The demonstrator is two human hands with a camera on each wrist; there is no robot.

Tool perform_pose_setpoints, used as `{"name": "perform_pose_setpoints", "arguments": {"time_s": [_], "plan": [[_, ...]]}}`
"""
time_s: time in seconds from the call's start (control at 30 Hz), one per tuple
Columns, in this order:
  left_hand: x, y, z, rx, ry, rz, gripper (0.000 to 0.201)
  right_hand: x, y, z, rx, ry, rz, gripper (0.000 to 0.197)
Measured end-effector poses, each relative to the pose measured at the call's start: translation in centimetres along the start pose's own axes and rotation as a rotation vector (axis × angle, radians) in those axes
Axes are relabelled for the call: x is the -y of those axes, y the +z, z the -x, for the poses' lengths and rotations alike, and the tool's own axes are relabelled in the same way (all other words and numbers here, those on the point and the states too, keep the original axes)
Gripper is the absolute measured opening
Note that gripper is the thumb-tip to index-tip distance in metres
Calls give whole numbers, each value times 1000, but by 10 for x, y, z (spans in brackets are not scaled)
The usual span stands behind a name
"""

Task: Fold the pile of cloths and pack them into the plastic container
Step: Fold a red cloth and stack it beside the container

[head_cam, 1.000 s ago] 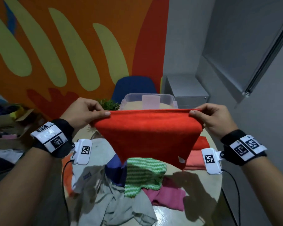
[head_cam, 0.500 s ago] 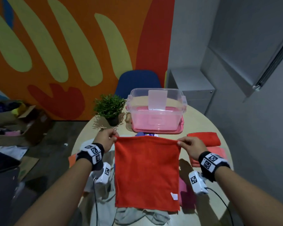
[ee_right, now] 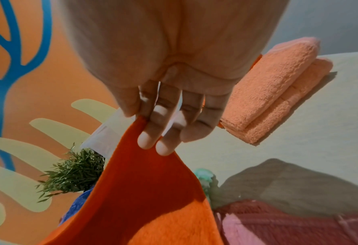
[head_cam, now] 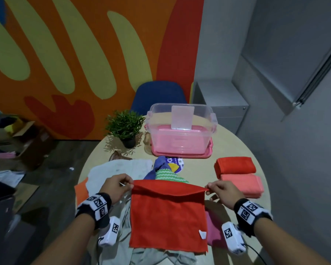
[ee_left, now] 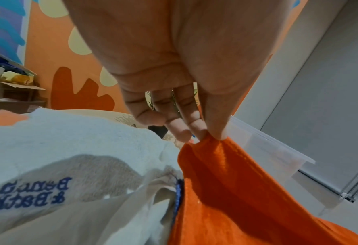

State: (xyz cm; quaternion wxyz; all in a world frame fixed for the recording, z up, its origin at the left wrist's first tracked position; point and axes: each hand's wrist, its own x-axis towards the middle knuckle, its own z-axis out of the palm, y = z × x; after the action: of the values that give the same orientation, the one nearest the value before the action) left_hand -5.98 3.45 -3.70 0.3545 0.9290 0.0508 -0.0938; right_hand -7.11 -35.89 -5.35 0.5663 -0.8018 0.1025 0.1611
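Cloth (head_cam: 168,215) is red, spread flat on the pile (head_cam: 118,173), its far edge lifted and strung taut between both hands. L hand (head_cam: 114,185) pinches the far-left corner between thumb and fingertips, other fingers loosely curled; R hand (head_cam: 221,190) pinches the far-right corner the same way. Wrist views confirm both pinches on the fabric edge, nothing else held.

Key relation: cloth's near edge, the one with the white tag (head_cam: 202,234), lies toward the person, straight back from both hands. Held edge runs left-right, so fold axis prob. runs left-right too, across the cloth's middle. Both hands sit equally far from the near edge, so neither leads; they need to travel together, back toward the body, to lay far edge on near edge.

Container (head_cam: 182,131) stands beyond the cloth, away from the person, open-topped; it seems to sit on a pink lid, though through the clear wall that's hard to tell. Two folded cloths (head_cam: 237,175) lie right of the red cloth, between it and the container's right corner.
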Motion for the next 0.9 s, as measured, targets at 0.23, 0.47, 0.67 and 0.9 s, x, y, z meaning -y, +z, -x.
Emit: {"name": "perform_pose_setpoints", "arguments": {"time_s": [0.23, 0.47, 0.67, 0.9], "plan": [[-1, 5, 11, 34, -39, 49, 13, -6, -4, 5, 16, -11, 49, 10], [6, 7, 20, 141, -87, 171, 10, -14, -4, 18, 106, 39, 24, 5], [10, 14, 38, 125, -162, 317, 16, -24, -2, 32, 186, 61, 38, 6], [23, 21, 58, 266, -234, 404, 14, -39, -8, 39, 313, 118, 10, 16]]}}
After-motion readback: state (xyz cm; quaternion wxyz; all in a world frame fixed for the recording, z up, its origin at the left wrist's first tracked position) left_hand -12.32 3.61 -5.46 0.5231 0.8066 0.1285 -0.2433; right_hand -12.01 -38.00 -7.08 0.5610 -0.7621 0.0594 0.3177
